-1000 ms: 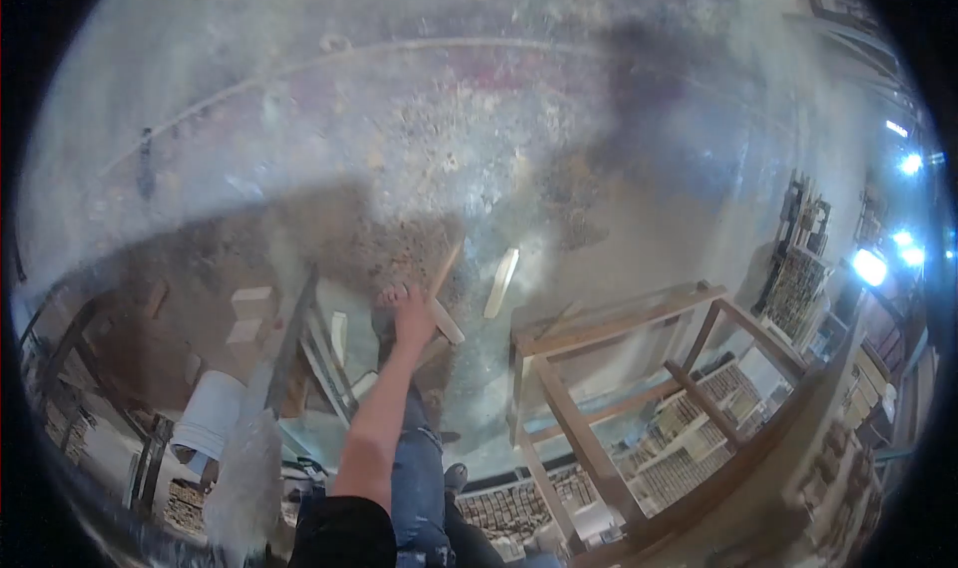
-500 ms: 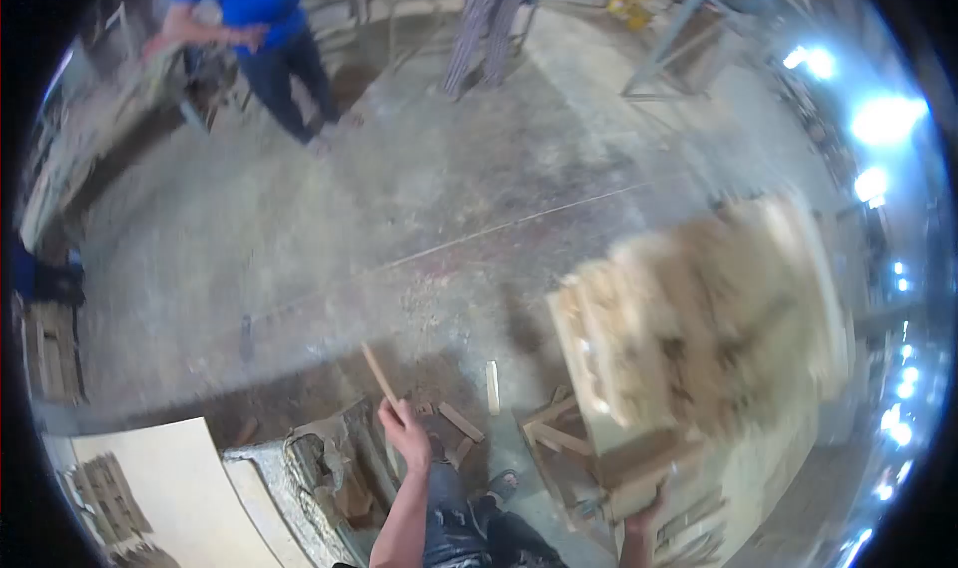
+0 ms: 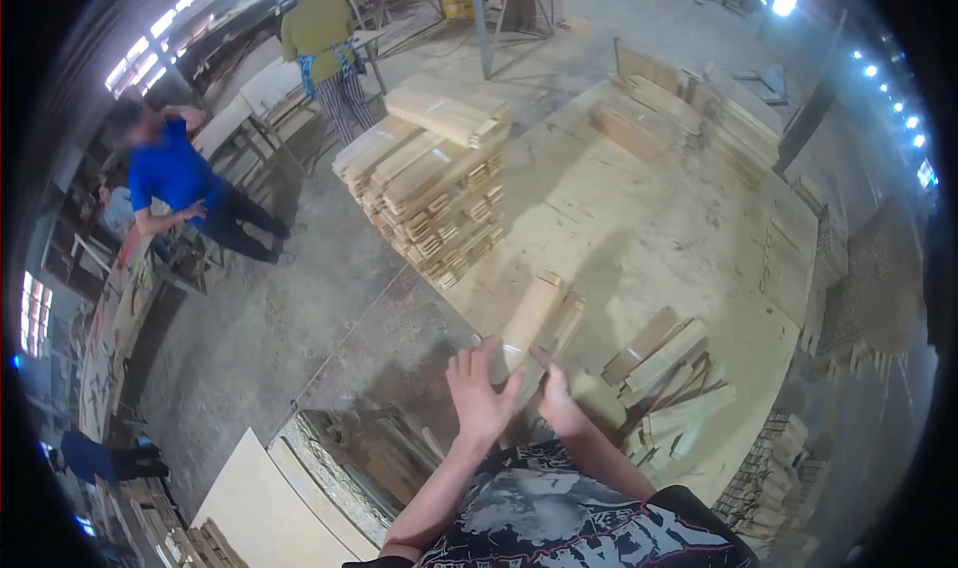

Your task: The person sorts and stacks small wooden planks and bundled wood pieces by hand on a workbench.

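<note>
A small bundle of pale wooden slats (image 3: 527, 316) lies lengthwise in front of me, over the plywood surface. My left hand (image 3: 484, 393) is at the near left side of it, fingers spread and touching the wood. My right hand (image 3: 561, 400) grips the near right side of the slats, with its thumb up along them. Part of its fingers is hidden behind the wood. Just right of my right hand, loose wooden pieces (image 3: 654, 353) lie in a scattered group.
A tall stack of slats (image 3: 424, 169) stands ahead on the pale plywood sheet (image 3: 639, 239). More boards (image 3: 649, 119) sit at its far end. A person in a blue shirt (image 3: 175, 174) and another in an olive top (image 3: 319, 44) stand on the left, near workbenches.
My view has swung right toward the stacks. The thin stick is gone from my left hand, which now touches the slats. My right hand has come in beside it.
</note>
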A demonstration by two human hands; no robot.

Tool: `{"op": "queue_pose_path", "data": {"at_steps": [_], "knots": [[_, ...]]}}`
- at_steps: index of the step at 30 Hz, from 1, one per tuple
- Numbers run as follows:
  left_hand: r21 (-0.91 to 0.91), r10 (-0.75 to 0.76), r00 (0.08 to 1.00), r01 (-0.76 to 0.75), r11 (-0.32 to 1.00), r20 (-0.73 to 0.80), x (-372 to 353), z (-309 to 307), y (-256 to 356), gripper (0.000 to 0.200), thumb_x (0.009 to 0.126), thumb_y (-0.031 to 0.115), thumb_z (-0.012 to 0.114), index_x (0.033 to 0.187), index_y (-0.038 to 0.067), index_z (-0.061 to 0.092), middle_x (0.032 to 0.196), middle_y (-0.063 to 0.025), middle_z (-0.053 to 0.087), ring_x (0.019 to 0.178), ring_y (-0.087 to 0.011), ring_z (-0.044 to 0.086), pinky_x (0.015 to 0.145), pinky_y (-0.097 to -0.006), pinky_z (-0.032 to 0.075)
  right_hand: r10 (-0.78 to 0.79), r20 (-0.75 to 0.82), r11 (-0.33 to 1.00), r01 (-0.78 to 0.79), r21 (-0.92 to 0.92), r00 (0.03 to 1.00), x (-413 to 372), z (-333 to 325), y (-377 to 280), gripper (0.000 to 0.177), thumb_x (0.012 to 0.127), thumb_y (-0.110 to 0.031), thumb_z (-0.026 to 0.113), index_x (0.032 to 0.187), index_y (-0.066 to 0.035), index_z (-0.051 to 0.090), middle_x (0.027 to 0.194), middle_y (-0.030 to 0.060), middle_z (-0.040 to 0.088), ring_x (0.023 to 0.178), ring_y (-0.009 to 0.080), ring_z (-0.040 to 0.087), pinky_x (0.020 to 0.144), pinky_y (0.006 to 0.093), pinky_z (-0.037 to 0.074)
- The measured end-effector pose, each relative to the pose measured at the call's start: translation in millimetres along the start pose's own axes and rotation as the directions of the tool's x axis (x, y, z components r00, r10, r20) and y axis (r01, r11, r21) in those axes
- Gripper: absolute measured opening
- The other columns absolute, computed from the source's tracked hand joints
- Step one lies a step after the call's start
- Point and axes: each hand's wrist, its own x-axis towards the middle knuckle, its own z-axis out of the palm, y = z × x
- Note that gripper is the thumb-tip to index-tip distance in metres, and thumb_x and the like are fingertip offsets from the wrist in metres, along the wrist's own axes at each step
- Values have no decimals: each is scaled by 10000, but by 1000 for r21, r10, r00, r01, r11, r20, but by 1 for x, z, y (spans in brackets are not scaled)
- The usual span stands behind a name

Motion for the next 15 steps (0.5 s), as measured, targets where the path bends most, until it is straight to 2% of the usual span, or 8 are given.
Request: {"op": "queue_pose_path", "data": {"at_steps": [1, 4, 6, 10, 12, 14, 15], "knots": [[27, 21, 999, -22, 999, 33, -3, 5, 11, 553, 771, 253, 818, 1252, 63, 621, 1046, -141, 575, 1006, -357, 528, 911, -471, 421, 39, 6, 998, -39, 46, 999, -12, 8, -6, 451, 1041, -360, 505, 1350, -39, 572, 1275, 104, 664, 1190, 255, 630, 1055, 425, 481], [166, 71, 995, -81, 983, 67, -11, 18, 37, 556, 771, 314, 817, 1246, 94, 631, 1038, -118, 580, 1016, -332, 529, 933, -463, 397, 35, 101, 997, -42, 67, 994, 26, -47, 19, 503, 1056, -422, 431, 1378, -55, 550, 1292, 112, 653, 1195, 258, 625, 1053, 431, 484], [266, 86, 994, -101, 959, 69, -16, 22, 47, 556, 770, 341, 815, 1235, 96, 634, 1037, -111, 583, 1030, -327, 529, 939, -473, 390, -2, 104, 1000, 1, 4, 995, 13, -39, 12, 725, 1036, -650, 306, 1413, -68, 518, 1324, 138, 631, 1222, 278, 606, 1061, 443, 475], [343, 148, 986, -165, 925, 74, -27, 35, 44, 566, 774, 366, 810, 1241, 100, 632, 1111, -123, 577, 1077, -340, 524, 950, -478, 380, -47, 131, 999, 44, 28, 990, -1, -34, 0, 943, 950, -818, 205, 1425, -61, 505, 1340, 154, 619, 1235, 301, 593, 1064, 456, 469], [369, 153, 985, -170, 914, 76, -28, 35, 46, 568, 778, 366, 808, 1246, 97, 631, 1174, -140, 568, 1112, -351, 520, 962, -472, 376, -56, 198, 996, 41, 79, 979, -1, -38, -2, 943, 945, -821, 227, 1423, -58, 507, 1333, 152, 622, 1230, 304, 595, 1061, 460, 470], [349, 199, 979, -205, 915, 54, -24, 29, 48, 574, 796, 366, 800, 1268, 94, 621, 1232, -162, 552, 1148, -372, 513, 989, -478, 374, -52, 302, 981, -8, 193, 952, 3, -45, -1, 844, 986, -758, 324, 1420, -59, 513, 1318, 145, 630, 1217, 300, 602, 1054, 464, 474], [338, 221, 974, -223, 914, 44, -22, 26, 48, 577, 804, 366, 796, 1280, 93, 615, 1261, -173, 544, 1166, -382, 510, 1002, -481, 373, -57, 258, 991, 23, 131, 964, 3, -38, -3, 777, 984, -697, 396, 1402, -55, 526, 1301, 135, 634, 1202, 291, 605, 1050, 453, 474]]}}
